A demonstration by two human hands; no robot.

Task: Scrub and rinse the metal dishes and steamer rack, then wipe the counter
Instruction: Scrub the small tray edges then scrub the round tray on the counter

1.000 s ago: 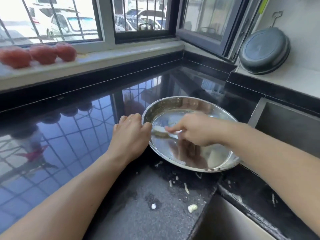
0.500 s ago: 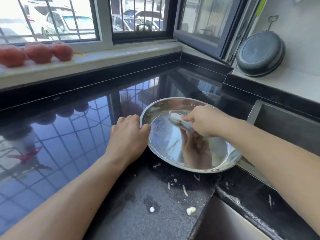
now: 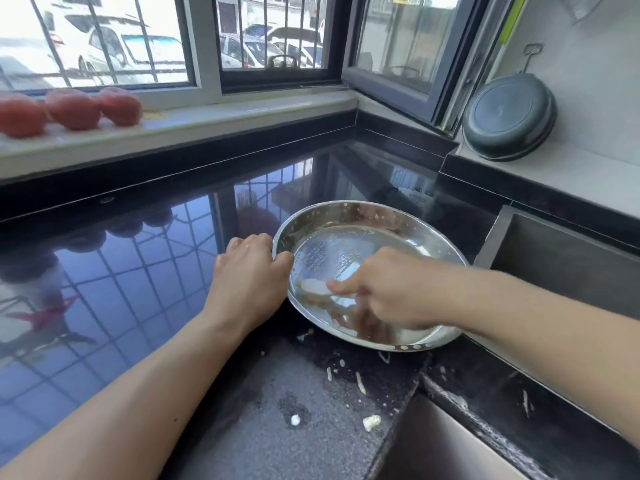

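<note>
Since half a second ago the right hand (image 3: pixel 391 289) has slid from the far-left part of the metal dish (image 3: pixel 367 233) back toward its near-left side, carrying the pale scrubber (image 3: pixel 313 286) with it; the dish and the left hand have stayed put. That right hand's grip is closed on the scrubber, fingers pinched around it, and the pale end pokes out to the left and presses on the dish floor. The hand is motion-blurred, so its finer hold cannot be made out. The left hand (image 3: pixel 247 271) has its grip closed on the dish's left rim, thumb hooked over the edge and fingers outside.

Round, shallow and shiny, the dish sits on the black surface (image 3: pixel 138 289) just beside the sink (image 3: pixel 568 268), its right edge reaching the sink's lip. Inside it holds a wet film with pale smears and specks on the wall. White food scraps (image 3: pixel 371 422) lie scattered on the surface near the dish's front edge. Three red fruits (image 3: pixel 72 109) rest on the window sill, and a dark round pan (image 3: pixel 509 117) leans against the wall at the right
</note>
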